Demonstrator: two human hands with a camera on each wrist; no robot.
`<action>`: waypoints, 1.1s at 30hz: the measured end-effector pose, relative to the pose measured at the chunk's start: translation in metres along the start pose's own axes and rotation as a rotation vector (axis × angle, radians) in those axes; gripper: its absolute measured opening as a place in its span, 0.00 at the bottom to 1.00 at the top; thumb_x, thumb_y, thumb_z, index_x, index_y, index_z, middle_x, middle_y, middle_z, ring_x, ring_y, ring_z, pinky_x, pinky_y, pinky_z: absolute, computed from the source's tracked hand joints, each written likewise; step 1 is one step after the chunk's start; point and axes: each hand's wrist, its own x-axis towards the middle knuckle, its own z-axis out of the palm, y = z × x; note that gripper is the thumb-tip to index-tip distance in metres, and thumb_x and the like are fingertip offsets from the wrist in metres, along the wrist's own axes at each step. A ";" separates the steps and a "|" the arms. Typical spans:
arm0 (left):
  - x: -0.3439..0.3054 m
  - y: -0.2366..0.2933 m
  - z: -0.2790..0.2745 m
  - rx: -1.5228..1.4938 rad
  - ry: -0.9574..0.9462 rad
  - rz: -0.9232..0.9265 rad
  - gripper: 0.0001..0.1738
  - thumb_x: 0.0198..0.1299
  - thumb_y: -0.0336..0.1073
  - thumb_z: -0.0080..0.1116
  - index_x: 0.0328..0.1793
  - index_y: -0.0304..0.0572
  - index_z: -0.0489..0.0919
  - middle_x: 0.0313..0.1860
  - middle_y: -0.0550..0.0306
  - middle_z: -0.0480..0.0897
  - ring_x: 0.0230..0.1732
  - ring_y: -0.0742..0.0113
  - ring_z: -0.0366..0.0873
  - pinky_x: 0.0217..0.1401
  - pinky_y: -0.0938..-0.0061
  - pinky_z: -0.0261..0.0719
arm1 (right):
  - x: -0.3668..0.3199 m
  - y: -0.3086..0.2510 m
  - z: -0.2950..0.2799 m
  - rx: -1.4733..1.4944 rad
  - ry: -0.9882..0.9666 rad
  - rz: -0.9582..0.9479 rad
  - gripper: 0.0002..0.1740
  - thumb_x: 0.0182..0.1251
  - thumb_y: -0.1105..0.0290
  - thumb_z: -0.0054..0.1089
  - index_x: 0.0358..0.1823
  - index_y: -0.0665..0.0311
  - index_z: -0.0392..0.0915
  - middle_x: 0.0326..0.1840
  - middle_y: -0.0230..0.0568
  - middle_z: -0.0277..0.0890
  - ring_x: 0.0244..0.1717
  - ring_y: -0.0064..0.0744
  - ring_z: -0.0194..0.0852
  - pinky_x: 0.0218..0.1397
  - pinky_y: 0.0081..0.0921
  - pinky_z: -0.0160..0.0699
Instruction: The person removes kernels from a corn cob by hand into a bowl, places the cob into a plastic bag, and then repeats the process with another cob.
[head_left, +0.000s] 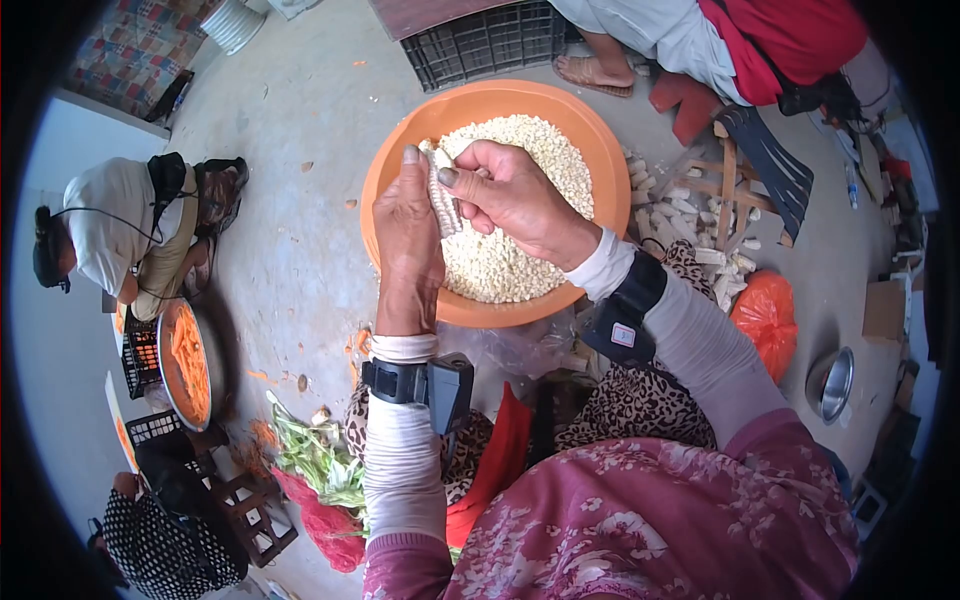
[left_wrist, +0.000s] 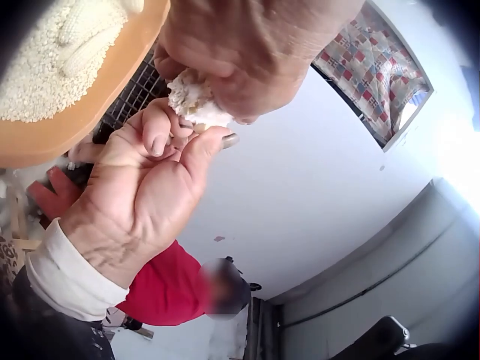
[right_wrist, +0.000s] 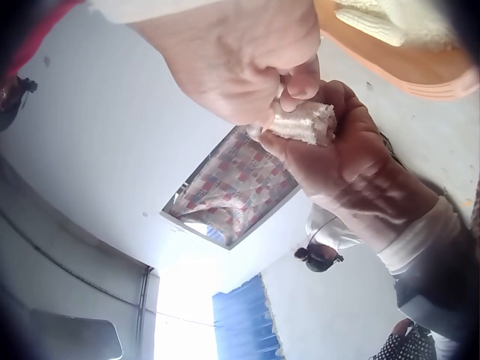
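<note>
A pale corn cob (head_left: 443, 205) is held upright over the left part of an orange basin (head_left: 400, 150) of loose white kernels (head_left: 510, 260). My left hand (head_left: 408, 235) grips the cob along its side, thumb near its top. My right hand (head_left: 515, 200) has its curled fingers and thumb on the cob's upper part. The left wrist view shows the cob's broken end (left_wrist: 196, 101) between both hands. In the right wrist view the cob (right_wrist: 304, 124) lies across the left palm, and the right fingers touch it. Whole cobs (left_wrist: 90, 34) lie on the kernels.
Bare cobs (head_left: 680, 215) and a wooden-framed stool (head_left: 730, 190) are right of the basin. A black crate (head_left: 485, 45) stands behind it. A red bag (head_left: 766, 325) and a metal bowl (head_left: 835, 385) sit at right, husks (head_left: 320, 455) at lower left. Other people sit around.
</note>
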 end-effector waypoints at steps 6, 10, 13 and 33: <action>-0.001 0.005 0.000 -0.108 -0.007 -0.017 0.28 0.68 0.54 0.41 0.45 0.32 0.76 0.31 0.55 0.79 0.29 0.71 0.77 0.30 0.76 0.75 | 0.002 0.007 0.002 0.131 -0.004 -0.039 0.14 0.68 0.65 0.54 0.42 0.70 0.69 0.28 0.33 0.68 0.21 0.14 0.62 0.20 0.10 0.63; -0.006 0.010 0.005 -0.042 0.003 -0.022 0.27 0.69 0.53 0.42 0.48 0.33 0.76 0.32 0.57 0.80 0.29 0.73 0.76 0.31 0.77 0.75 | -0.003 -0.010 0.007 0.301 0.019 0.049 0.21 0.65 0.53 0.57 0.36 0.67 0.69 0.26 0.31 0.65 0.20 0.13 0.61 0.18 0.10 0.60; -0.007 0.005 0.008 0.098 -0.009 0.040 0.25 0.68 0.52 0.43 0.46 0.34 0.77 0.32 0.59 0.79 0.29 0.75 0.75 0.31 0.80 0.74 | 0.000 -0.010 0.001 0.120 0.053 0.049 0.24 0.64 0.47 0.56 0.35 0.65 0.70 0.26 0.29 0.62 0.20 0.12 0.58 0.17 0.09 0.57; -0.009 -0.001 0.014 -0.022 -0.020 0.050 0.26 0.70 0.52 0.39 0.45 0.33 0.74 0.30 0.56 0.78 0.27 0.72 0.76 0.30 0.78 0.76 | -0.001 0.006 0.011 0.163 0.218 -0.123 0.18 0.74 0.59 0.40 0.31 0.65 0.69 0.20 0.28 0.64 0.18 0.14 0.59 0.19 0.15 0.61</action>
